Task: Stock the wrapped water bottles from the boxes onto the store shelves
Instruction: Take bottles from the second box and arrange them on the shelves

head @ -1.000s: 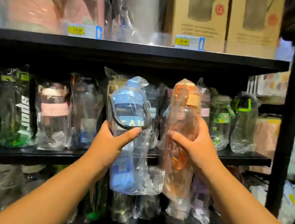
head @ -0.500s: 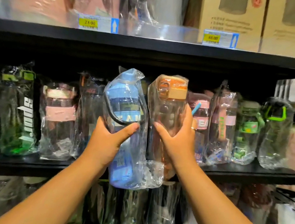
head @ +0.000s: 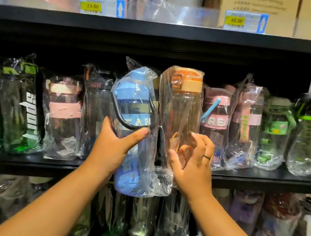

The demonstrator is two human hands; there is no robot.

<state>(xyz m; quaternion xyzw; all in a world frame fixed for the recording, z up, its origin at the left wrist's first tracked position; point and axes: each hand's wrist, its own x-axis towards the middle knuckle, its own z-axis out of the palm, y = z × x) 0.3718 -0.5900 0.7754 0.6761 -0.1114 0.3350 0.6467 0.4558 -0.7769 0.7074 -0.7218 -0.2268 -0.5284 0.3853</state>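
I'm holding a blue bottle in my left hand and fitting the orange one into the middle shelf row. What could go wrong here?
The orange bottle is tall and its base is hidden behind your right hand; if it isn't fully on the shelf, it may tip forward. The blue bottle hangs in front of the shelf, held by your left hand through loose plastic wrap, so it could slip.
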